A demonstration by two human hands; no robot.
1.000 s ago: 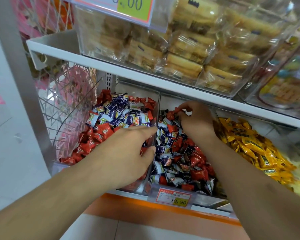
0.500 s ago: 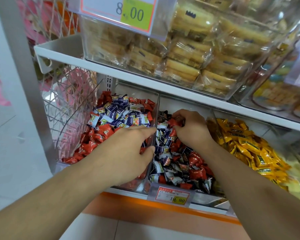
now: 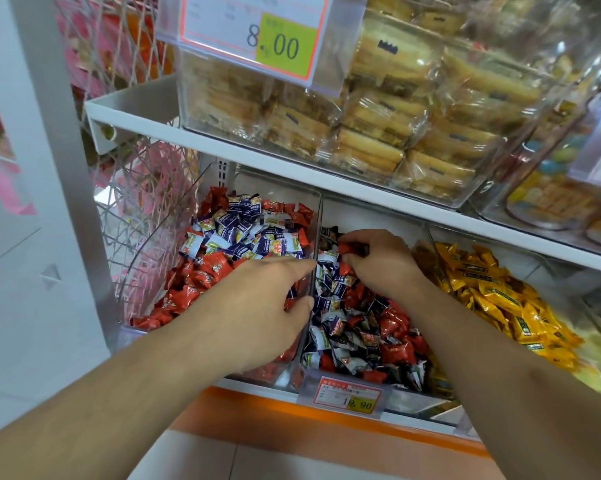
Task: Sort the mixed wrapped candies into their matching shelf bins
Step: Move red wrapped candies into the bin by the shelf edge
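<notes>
— What's being picked at there, in the middle of the frame?

— A red wrapped candy (image 3: 349,248), crinkly foil, pinched between thumb and fingers of the right hand (image 3: 383,263) at the back of the middle bin (image 3: 357,327). That bin is clear hard plastic, heaped with red and blue-and-white twist-end sweets all jumbled together.

— Any writing on them?

— Printing on the wrappers, but too small to read. The tag on the bin's front, lower centre, is legible: price label (image 3: 349,398), red border, yellow patch, ending ".90".

— And the other hand?

— The left hand (image 3: 262,306) lies knuckles-up over the clear divider between the middle bin and the left bin (image 3: 243,244). Its fingers reach forward, the thumb tucked below; I cannot tell whether they hold anything. The left bin has the same two kinds, blue-and-white bunched at the back, red toward the front.

— To the right?

— A bin of yellow candies (image 3: 510,306), glossy pillow-shaped packets with dark print, just beside the right forearm.

— Above?

— A white shelf (image 3: 195,136) across the upper frame carries a clear tub of cellophane-wrapped pastries (image 3: 378,133), golden and oblong. A big price tag (image 3: 257,32) at top centre reads "8.00". A wire basket (image 3: 143,209) hangs at the left.
</notes>
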